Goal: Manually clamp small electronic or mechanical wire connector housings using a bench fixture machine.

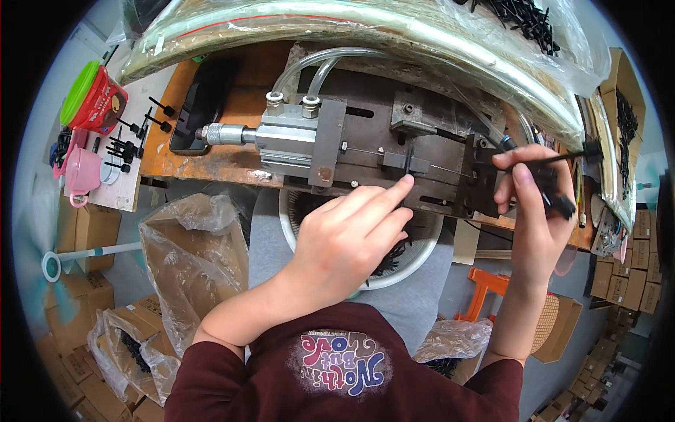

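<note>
On the bench sits a metal fixture (365,105) with a silver pneumatic cylinder (287,144) at its left end. My left hand (344,235) lies over its front edge with fingers stretched out. Its index fingertip touches or nearly touches a thin dark upright piece (409,160) at a small grey block (394,161) on the fixture's rod. Beside the fixture's dark right-end block (479,176), my right hand (536,186) is closed on several black stemmed plastic pieces (561,205), with headed ends sticking out. The fingers partly hide these pieces.
A white basket (287,218) of black pieces rests on my lap under the bench edge. To the left are a phone (200,105), loose black stemmed pieces (123,148), a red tub (98,98) and a pink cup (83,172). Clear hoses (323,58) arch over the cylinder.
</note>
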{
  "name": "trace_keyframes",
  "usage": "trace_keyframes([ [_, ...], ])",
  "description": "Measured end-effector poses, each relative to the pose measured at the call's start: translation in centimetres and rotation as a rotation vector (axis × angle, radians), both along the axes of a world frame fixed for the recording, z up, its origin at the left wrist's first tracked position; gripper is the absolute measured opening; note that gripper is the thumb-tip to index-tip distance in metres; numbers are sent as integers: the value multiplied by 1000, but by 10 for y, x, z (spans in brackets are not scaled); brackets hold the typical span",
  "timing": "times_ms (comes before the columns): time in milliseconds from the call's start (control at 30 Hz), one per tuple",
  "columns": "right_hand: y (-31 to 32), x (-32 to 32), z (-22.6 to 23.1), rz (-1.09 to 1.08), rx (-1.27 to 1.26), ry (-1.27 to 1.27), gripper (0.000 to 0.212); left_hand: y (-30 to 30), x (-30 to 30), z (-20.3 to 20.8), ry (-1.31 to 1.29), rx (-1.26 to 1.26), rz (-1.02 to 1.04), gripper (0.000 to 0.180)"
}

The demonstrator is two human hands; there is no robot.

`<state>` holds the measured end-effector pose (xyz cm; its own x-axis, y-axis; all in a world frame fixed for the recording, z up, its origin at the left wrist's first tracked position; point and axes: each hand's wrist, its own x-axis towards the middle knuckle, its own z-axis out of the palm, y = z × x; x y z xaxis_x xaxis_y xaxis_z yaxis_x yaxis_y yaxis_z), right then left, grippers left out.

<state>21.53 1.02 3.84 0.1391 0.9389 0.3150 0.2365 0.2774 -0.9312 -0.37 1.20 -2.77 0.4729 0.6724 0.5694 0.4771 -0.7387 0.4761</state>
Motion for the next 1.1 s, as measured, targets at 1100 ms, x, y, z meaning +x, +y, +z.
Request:
trace_keyframes([
  [1100, -14, -5, -38, 10, 592, -845, 33, 4, 3, -5, 28, 56, 25, 27],
])
